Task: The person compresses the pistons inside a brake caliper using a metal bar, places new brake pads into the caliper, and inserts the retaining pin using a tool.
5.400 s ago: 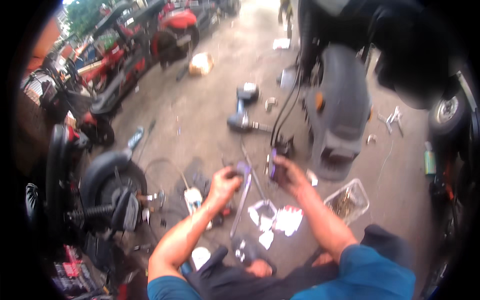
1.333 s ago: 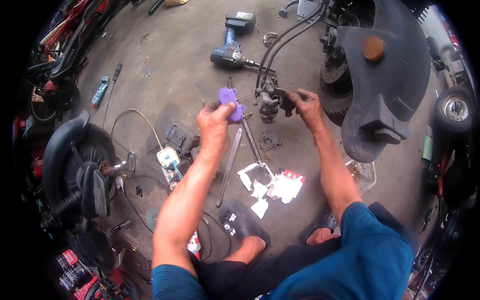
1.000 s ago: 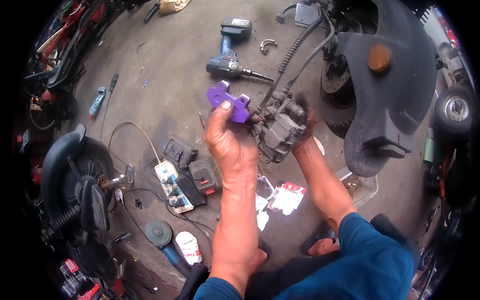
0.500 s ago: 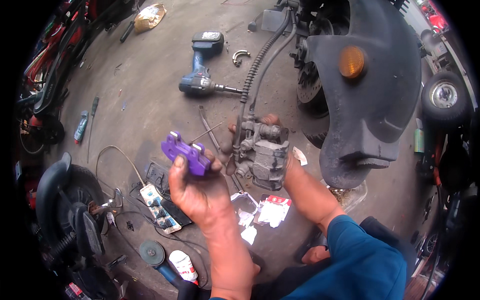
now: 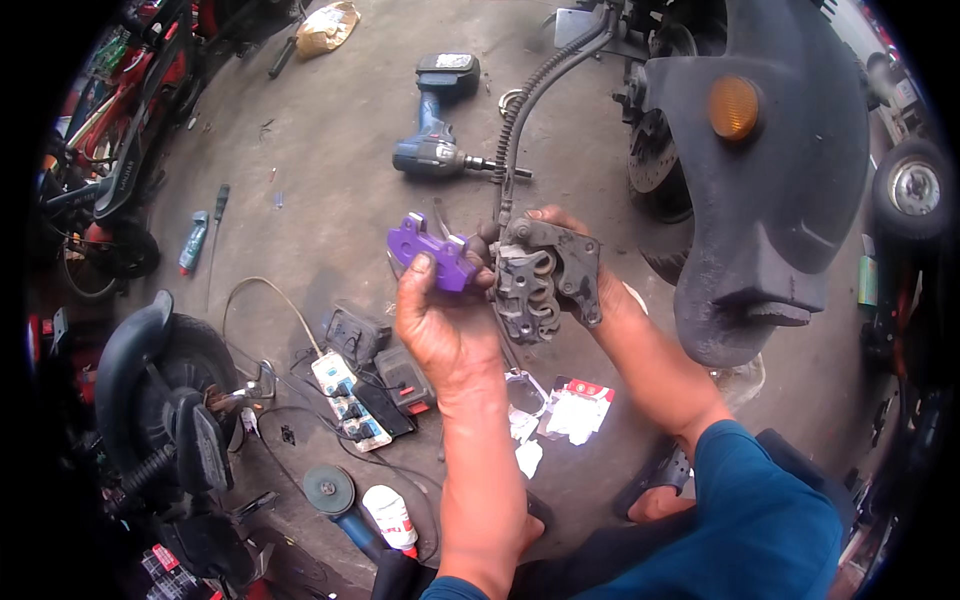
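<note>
My left hand [image 5: 440, 325] is closed around purple brake pads [image 5: 432, 257], with the thumb on their near side. A grimy grey brake caliper [image 5: 530, 295] with a dark bracket [image 5: 575, 262] sits in my right hand [image 5: 610, 318], just right of the pads. Its open side with round pistons faces me. Most of the right fingers are hidden behind the caliper; some tips show over its top. From the caliper's top a brake hose [image 5: 508, 150], partly wrapped in a coil spring, runs up toward the scooter. Pads and caliper are close together; I cannot tell whether they touch.
A dark scooter fender [image 5: 770, 190] with an orange reflector stands at right. On the floor lie a blue impact wrench [image 5: 430, 140], a screwdriver [image 5: 219, 215], a power strip [image 5: 350, 400], an angle grinder [image 5: 335, 500], a white bottle [image 5: 388, 515] and torn packaging [image 5: 578, 410].
The caliper has been turned in my right hand, so its piston side and bracket now show. The left hand still holds the purple pads. The whole view has shifted slightly.
</note>
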Demonstrator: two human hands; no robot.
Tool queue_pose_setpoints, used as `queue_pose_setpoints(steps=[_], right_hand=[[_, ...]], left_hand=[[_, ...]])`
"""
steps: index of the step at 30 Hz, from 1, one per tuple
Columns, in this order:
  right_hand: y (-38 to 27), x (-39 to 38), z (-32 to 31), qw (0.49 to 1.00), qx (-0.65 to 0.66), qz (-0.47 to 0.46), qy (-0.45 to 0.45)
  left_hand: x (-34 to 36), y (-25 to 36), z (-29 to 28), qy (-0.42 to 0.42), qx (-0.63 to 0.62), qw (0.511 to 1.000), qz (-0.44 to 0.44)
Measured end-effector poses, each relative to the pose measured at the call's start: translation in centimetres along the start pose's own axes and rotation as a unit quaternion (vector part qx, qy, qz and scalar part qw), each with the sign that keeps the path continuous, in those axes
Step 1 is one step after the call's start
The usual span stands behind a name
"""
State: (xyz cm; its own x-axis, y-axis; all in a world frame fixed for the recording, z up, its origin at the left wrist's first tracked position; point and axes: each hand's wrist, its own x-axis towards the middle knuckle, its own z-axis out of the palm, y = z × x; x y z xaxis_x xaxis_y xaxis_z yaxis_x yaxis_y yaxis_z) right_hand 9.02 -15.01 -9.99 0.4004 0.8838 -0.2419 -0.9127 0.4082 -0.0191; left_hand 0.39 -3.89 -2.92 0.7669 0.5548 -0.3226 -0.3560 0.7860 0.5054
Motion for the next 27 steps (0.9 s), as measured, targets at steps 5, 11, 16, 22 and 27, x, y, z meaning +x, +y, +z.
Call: queue_pose_setpoints(steps=[5,11,16,22,27], right_hand=[[-0.5,0.8,1.3,0.976,-0.178,-0.084,0.091],[0.0,2.6,0.3,0.908,-0.263,-0.22,0.24],[-0.1,2.9,0.0,0.882,-0.293,-0.266,0.257],[0.0,2.9,0.2,0.868,-0.315,-0.277,0.264],[-0.3,2.8,-0.7,0.856,-0.323,-0.294,0.277]], left_hand=[[-1.1,0.2,-1.4,0.041,0.177,0.978,0.104],[-1.2,-2.4,-3.3,0.019,0.437,0.875,0.21],[0.6,-4.9,-4.5,-0.015,0.613,0.716,0.333],[1.0,-4.9,-4.0,0.003,0.64,0.697,0.323],[1.1,-5.1,-2.7,0.013,0.677,0.678,0.286]])
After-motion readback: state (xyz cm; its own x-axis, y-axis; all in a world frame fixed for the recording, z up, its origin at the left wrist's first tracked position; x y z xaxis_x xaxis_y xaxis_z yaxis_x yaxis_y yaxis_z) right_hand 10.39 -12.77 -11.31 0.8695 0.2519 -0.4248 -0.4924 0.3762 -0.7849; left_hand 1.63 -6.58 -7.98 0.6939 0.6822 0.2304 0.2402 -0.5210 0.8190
